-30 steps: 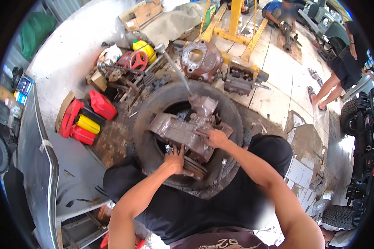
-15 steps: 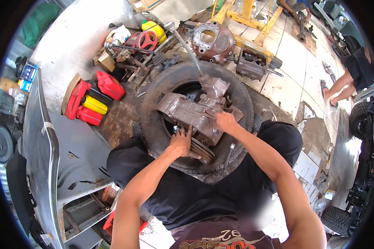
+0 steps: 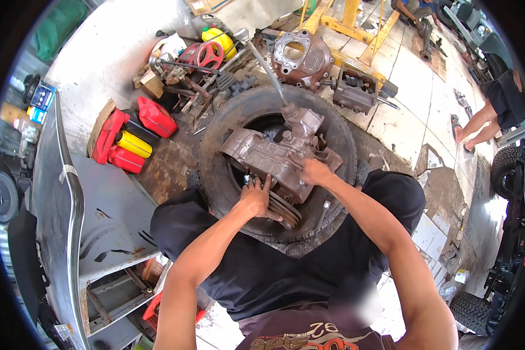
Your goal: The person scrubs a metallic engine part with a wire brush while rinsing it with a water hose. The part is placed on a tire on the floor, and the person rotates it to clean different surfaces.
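Workshop floor [image 3: 411, 87], pale tile and stained ground, spread around you beside a grey metal panel [image 3: 119, 219] on your left.

Nearest: your dark trousers [image 3: 262, 280], knees spread either side of one worn tyre [image 3: 213, 137] lying flat.

On the tyre, between your knees: one brown metal casing [image 3: 259, 153], set across the central hole, with an upright lever [image 3: 266, 67] at its far end and a grooved wheel [image 3: 286, 213] at its near side.

Your hands: two, apart from each other. Left hand [image 3: 255, 197], fingers spread at the casing's near edge, thumb by the grooved wheel; whether it grips, you cannot tell from this view. Right hand [image 3: 314, 170], forefinger extended onto the casing's top, other fingers curled; what they close on, if anything, is hidden.

On the tyre's near right: one wrench [image 3: 324, 214].

Beyond, left: red canisters [image 3: 156, 116], a yellow bottle [image 3: 133, 143], a red handwheel [image 3: 209, 54].

Beyond, ahead: a round brown housing [image 3: 316, 61], an open-topped gearbox [image 3: 356, 93], a yellow stand [image 3: 349, 30].

Farthest, upper right: a crouching person [image 3: 415, 8] beside a metal shaft [image 3: 424, 44].
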`<state>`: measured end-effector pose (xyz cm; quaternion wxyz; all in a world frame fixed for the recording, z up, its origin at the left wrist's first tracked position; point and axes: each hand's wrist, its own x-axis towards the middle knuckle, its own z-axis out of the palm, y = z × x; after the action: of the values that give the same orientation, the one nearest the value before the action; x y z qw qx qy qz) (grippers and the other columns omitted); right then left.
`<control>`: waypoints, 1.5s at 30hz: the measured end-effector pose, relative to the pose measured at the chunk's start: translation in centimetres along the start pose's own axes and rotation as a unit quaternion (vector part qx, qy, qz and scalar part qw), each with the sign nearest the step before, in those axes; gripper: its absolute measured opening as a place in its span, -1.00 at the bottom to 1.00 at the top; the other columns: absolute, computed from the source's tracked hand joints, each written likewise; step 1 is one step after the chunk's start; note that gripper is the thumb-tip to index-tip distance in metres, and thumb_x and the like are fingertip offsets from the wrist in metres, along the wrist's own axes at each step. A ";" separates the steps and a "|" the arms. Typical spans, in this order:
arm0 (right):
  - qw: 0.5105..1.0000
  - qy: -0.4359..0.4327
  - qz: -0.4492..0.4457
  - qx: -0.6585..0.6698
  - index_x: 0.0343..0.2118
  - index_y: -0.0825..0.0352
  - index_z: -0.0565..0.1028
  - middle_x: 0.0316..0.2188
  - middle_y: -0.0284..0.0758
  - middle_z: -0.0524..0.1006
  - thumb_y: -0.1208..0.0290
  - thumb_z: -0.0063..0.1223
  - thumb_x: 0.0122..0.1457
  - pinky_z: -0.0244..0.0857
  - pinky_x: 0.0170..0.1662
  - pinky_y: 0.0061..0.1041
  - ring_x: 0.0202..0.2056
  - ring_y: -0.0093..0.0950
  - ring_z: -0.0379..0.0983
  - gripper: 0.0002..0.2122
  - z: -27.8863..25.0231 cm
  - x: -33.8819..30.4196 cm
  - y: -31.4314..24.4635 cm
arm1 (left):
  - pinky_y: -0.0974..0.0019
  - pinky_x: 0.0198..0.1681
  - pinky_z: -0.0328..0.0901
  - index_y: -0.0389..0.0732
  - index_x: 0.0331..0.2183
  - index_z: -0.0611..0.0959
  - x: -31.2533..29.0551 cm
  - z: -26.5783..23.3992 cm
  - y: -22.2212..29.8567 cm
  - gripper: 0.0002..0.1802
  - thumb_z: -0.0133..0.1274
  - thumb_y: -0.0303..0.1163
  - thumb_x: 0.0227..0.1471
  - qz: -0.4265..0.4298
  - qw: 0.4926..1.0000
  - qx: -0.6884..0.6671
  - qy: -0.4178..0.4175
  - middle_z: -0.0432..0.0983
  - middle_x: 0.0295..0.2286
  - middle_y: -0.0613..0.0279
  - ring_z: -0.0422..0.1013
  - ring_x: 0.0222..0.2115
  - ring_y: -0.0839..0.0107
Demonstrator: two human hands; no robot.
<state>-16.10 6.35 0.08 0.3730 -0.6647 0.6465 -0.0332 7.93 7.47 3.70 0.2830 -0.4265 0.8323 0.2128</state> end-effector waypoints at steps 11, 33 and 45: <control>0.991 0.021 -0.006 -0.133 0.12 0.24 0.45 -0.17 0.01 0.59 0.14 0.05 0.08 0.45 -0.04 -0.19 -0.13 -0.08 0.56 -0.47 0.7 2.0 2.3 | -0.12 0.26 0.05 -0.36 0.32 -0.24 -0.1 -0.3 0.4 0.75 0.29 0.54 -0.57 -0.002 1.000 0.011 -0.008 -0.01 0.22 -0.46 -0.02 0.27 -0.29; 0.963 0.215 -0.017 0.160 -0.14 0.37 0.58 -0.36 -0.23 0.54 0.40 0.09 0.18 0.38 -0.24 -0.42 -0.32 -0.44 0.49 -0.76 -2.9 0.4 2.3 | -0.11 0.25 0.05 -0.32 0.33 -0.24 0.3 0.0 0.3 0.76 0.24 0.60 -0.59 -0.011 1.000 0.027 -0.012 -0.03 0.25 -0.39 0.00 0.27 -0.26; 0.820 -0.050 0.036 0.569 0.10 0.46 0.36 -0.09 -0.28 0.53 0.48 0.20 0.16 0.38 -0.04 -0.49 -0.10 -0.50 0.50 -0.55 -7.0 -2.4 -1.5 | -0.10 0.29 -0.02 -0.34 0.33 -0.22 0.2 0.0 0.2 0.76 0.22 0.62 -0.60 -0.015 0.999 0.029 -0.015 -0.02 0.26 -0.38 -0.01 0.27 -0.27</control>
<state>-18.93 5.11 6.92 0.7176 -0.3117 0.5162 -0.3484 7.67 7.47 3.54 0.3103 -0.4271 0.8275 0.1911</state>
